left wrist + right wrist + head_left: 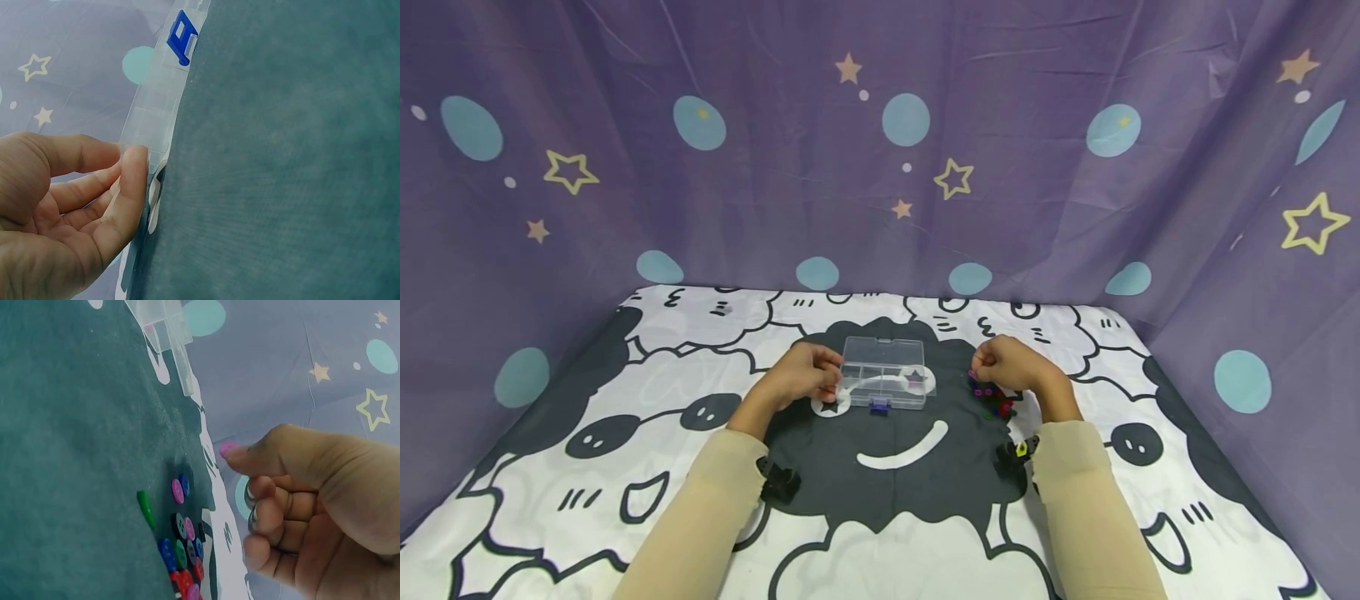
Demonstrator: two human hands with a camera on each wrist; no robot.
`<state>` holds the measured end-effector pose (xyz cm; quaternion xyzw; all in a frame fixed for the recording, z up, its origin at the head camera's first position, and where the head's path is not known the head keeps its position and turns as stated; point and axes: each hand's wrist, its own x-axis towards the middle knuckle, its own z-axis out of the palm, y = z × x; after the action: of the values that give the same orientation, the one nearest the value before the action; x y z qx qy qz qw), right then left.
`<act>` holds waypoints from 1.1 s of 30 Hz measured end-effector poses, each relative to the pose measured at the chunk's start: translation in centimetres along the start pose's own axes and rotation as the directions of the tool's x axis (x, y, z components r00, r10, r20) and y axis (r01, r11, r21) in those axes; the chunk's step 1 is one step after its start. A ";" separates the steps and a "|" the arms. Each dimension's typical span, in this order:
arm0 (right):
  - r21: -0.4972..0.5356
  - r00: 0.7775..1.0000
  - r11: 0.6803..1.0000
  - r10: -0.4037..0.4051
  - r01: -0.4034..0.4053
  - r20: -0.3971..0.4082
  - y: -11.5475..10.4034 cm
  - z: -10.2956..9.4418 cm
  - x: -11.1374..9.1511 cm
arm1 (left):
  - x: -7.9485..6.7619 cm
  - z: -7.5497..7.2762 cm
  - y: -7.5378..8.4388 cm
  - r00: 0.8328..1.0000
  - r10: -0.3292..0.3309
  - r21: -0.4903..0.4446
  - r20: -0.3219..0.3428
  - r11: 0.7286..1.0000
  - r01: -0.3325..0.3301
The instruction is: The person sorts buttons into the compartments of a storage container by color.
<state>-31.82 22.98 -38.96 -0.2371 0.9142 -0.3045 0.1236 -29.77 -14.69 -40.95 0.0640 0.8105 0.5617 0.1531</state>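
Observation:
A clear plastic compartment box (883, 352) with its lid raised sits in the middle of the cloth, its blue latch (182, 39) toward me. My left hand (807, 373) grips the box's left end between thumb and fingers. Over on the right, my right hand (1013, 363) pinches a pink button (227, 449) between thumb and forefinger, above the table. Below that hand lies a loose cluster of buttons in several colours: pink (177, 491), green (146, 509), dark blue (167, 554) and red ones (185, 579). A small pink spot (149, 329) shows inside the box.
The table carries a cloth (891, 492) with dark and white cartoon faces. A purple curtain (790, 192) with stars and blue spots hangs behind it and along both sides. Dark straps with small devices (781, 482) are on both wrists.

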 end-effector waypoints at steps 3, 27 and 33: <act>-0.009 1.000 1.000 -0.024 0.024 -0.019 -0.1 0.1 0.3 | 0.0 0.1 0.1 1.000 0.002 -0.002 -0.002 1.000 -0.002; -0.024 0.984 0.986 -0.163 0.162 -0.072 -2.8 1.8 1.8 | 0.0 -0.1 0.0 1.000 0.007 -0.001 0.005 1.000 -0.007; -0.031 0.986 0.988 -0.155 0.153 -0.063 -3.8 2.2 2.0 | -0.2 -0.1 0.2 1.000 0.010 -0.002 0.003 1.000 -0.010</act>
<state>-31.39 18.18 -38.52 -0.2985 0.9006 -0.3089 0.0666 -29.66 -14.72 -40.77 0.0688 0.8093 0.5632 0.1518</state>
